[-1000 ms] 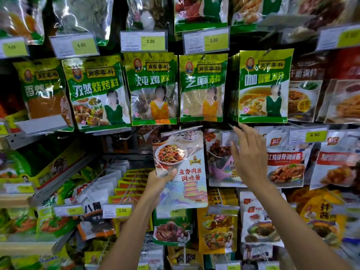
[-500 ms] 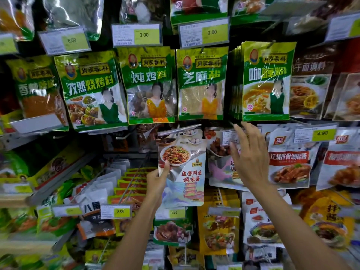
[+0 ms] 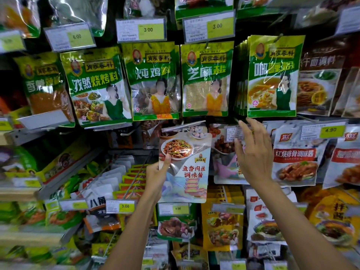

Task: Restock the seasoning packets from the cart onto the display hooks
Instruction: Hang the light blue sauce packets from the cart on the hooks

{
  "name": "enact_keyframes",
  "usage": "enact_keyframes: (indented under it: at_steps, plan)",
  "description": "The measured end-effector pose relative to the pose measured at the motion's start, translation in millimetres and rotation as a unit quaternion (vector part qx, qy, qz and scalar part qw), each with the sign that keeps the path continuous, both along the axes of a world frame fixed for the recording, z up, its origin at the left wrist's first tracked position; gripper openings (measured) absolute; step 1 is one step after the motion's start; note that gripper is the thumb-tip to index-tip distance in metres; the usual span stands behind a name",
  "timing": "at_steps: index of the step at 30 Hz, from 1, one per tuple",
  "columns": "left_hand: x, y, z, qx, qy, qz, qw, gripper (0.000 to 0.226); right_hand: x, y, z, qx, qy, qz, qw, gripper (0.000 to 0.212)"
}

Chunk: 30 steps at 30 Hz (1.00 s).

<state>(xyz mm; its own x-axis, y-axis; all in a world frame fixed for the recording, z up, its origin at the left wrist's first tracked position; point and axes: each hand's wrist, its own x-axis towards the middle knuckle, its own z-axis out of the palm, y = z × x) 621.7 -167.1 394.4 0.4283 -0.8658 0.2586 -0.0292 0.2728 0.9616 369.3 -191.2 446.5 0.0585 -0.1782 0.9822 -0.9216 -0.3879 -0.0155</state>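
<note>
The left hand (image 3: 153,172), its grip pinching the seasoning packet (image 3: 187,168) by its left edge, has crept slightly higher, so the packet's top sits up-right of that grip, beside the open right hand (image 3: 253,152), whose spread fingers stay at the price tag (image 3: 229,133), and hanging looks imminent.

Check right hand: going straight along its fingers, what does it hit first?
Probably the bottom edge of the green curry packet stack, just above the fingertips of the right hand. Depth is unclear; the hand may pass in front of it.
</note>
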Motion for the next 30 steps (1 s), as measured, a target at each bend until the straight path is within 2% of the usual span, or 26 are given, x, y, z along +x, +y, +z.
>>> enact_keyframes:
  at_steps: [18, 26, 30]
  plan:
    - [-3.6, -6.9, 4.0, 0.078, 0.111, 0.016, 0.991, 0.045, 0.6, 0.6, -0.1, -0.005, 0.0, -0.004, 1.0, 0.039]
    - [-23.9, -35.5, 19.1, 0.09, 0.095, 0.113, 0.985, 0.051, -0.3, 4.0, 1.3, 0.009, 0.005, -0.01, 1.0, 0.04]
    - [-27.3, -41.9, 25.4, 0.134, 0.05, 0.155, 0.978, 0.052, 0.6, 10.6, 1.3, 0.026, 0.012, -0.01, 1.0, 0.042]
